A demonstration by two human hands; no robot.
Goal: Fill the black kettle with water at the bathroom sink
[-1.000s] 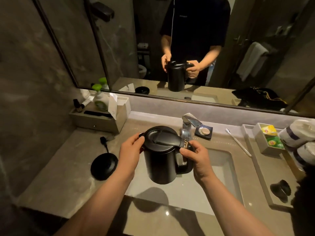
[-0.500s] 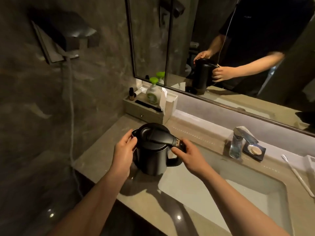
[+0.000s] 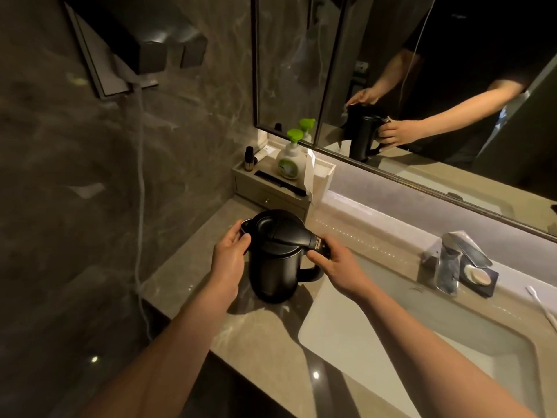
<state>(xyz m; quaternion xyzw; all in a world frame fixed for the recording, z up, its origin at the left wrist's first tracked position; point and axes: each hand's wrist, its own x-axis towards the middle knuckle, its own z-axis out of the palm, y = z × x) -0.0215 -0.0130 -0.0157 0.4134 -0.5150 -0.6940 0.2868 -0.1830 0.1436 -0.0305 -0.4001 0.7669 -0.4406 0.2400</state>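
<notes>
The black kettle (image 3: 275, 267) stands upright on the stone counter (image 3: 187, 276), left of the white sink basin (image 3: 407, 333), with its lid closed. My right hand (image 3: 337, 270) grips the top of its handle. My left hand (image 3: 230, 256) holds the kettle's left side by the spout. The chrome faucet (image 3: 449, 260) stands behind the basin at the right, with no water running. The kettle's base is hidden under it, if it is there.
A drawer box (image 3: 265, 191) against the wall holds a green-capped soap pump (image 3: 290, 159), a comb and small bottles. A soap dish (image 3: 480, 276) and a toothbrush (image 3: 542, 306) lie right of the faucet. A white cord (image 3: 140, 176) hangs down the left wall. The mirror (image 3: 422, 86) reflects my arms.
The kettle has moved left from over the basin to the counter beside it. Both hands kept hold of it. My view swung left with it.
</notes>
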